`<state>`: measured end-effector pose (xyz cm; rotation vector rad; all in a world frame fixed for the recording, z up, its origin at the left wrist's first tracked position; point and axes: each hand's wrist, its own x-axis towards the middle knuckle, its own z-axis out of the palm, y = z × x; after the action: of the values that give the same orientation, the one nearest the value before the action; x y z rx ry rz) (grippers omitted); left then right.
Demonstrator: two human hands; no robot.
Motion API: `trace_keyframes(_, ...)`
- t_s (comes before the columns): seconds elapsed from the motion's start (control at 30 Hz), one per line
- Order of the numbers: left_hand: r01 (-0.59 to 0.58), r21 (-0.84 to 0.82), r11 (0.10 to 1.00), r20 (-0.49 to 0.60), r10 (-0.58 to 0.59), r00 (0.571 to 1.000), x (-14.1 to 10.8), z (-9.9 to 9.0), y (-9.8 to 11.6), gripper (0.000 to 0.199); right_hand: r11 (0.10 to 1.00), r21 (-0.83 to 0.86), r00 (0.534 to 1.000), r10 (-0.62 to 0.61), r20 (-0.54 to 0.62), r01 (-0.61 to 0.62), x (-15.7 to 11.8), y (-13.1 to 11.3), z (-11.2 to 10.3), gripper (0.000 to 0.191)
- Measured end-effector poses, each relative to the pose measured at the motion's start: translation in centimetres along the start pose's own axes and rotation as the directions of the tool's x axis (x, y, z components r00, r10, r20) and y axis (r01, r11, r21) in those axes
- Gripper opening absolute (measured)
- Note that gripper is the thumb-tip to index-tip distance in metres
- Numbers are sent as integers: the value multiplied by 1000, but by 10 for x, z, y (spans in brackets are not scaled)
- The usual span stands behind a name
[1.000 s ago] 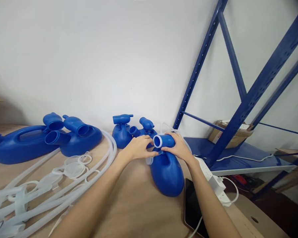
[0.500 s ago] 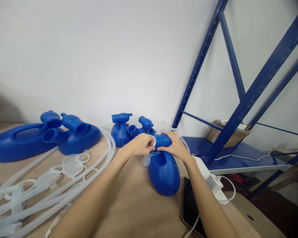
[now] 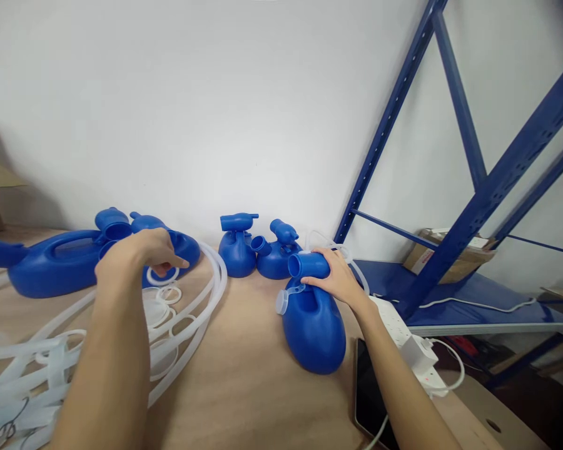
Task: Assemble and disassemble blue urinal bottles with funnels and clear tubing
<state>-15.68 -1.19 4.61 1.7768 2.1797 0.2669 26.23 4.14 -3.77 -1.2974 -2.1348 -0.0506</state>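
Observation:
My left hand [image 3: 157, 253] is over the left side of the table, its fingers closed on a thin white ring [image 3: 162, 282] that shows beneath them. Clear tubes, lids and more white rings [image 3: 169, 294] lie just below it. With fingers and thumb, my right hand [image 3: 331, 275] grips the blue neck piece [image 3: 309, 265] on top of a blue bottle [image 3: 315, 331]. The open mouth of this piece points left. A translucent cap [image 3: 282, 302] hangs from a strap beside the bottle's neck.
Two blue bottles [image 3: 237, 255] with spouts stand near the wall. More blue bottles [image 3: 56, 265] lie at the left. A phone [image 3: 368, 394], a white power strip [image 3: 394, 322] and a blue metal rack [image 3: 469, 212] are on the right.
My left hand has left the bottle's mouth and moved left over the rings; the white piece there is gone from the mouth. My right hand still grips the neck. The view has shifted slightly left.

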Motion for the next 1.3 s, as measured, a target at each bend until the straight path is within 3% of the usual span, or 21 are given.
trace_keyframes(0.07,48,20,999,15,-48,999,-7,-8,0,33,1000,-17,1000,-1,13,1,1,-4,0,70)
trace_keyframes(0.1,16,39,999,0,-16,1000,-11,-10,6,35,1000,-25,1000,1,19,-1,2,-7,0,70)
trace_keyframes(0.17,-159,62,985,-27,161,987,-17,-5,29,39,999,-32,1000,10,23,-9,2,-12,2,70)
trace_keyframes(0.2,-281,59,958,6,281,960,-18,1,44,40,999,-32,1000,10,21,-9,3,-15,3,70)
trace_keyframes(0.23,-383,11,924,72,381,922,-18,11,61,38,999,-32,1000,5,16,-4,3,-16,5,70)
trace_keyframes(0.3,-581,-121,805,207,593,778,-12,38,93,37,999,-35,1000,-17,2,17,3,-19,8,71)
trace_keyframes(0.33,-627,-198,754,230,657,718,-7,53,108,37,999,-40,1000,-26,-3,25,3,-19,9,71)
trace_keyframes(0.37,-645,-262,718,195,694,693,-1,68,120,38,999,-47,1000,-26,-6,26,3,-19,10,71)
trace_keyframes(0.5,-649,-314,692,67,699,712,23,114,143,43,996,-90,1000,28,7,-27,3,-18,11,67)
trace_keyframes(0.67,-579,-471,665,-106,609,786,39,141,144,39,957,-239,987,162,-22,-163,4,-25,15,67)
trace_keyframes(0.77,-508,-634,583,-129,568,813,45,154,144,24,921,-322,976,208,-62,-217,4,-32,18,69)
trace_keyframes(0.9,-427,-782,454,-106,579,809,54,166,142,16,914,-351,979,190,-74,-204,3,-36,21,68)
trace_keyframes(1.0,-396,-820,413,-90,590,802,60,169,138,13,925,-331,982,172,-72,-187,3,-36,21,65)
trace_keyframes(1.13,-374,-799,471,-58,558,828,64,164,134,15,931,-313,982,173,-75,-187,3,-37,21,66)
trace_keyframes(1.2,-367,-757,541,-40,522,852,64,152,128,17,931,-308,981,181,-72,-194,3,-38,20,67)
trace_keyframes(1.3,-360,-638,680,6,472,881,60,115,107,12,934,-295,980,190,-59,-199,3,-39,19,67)
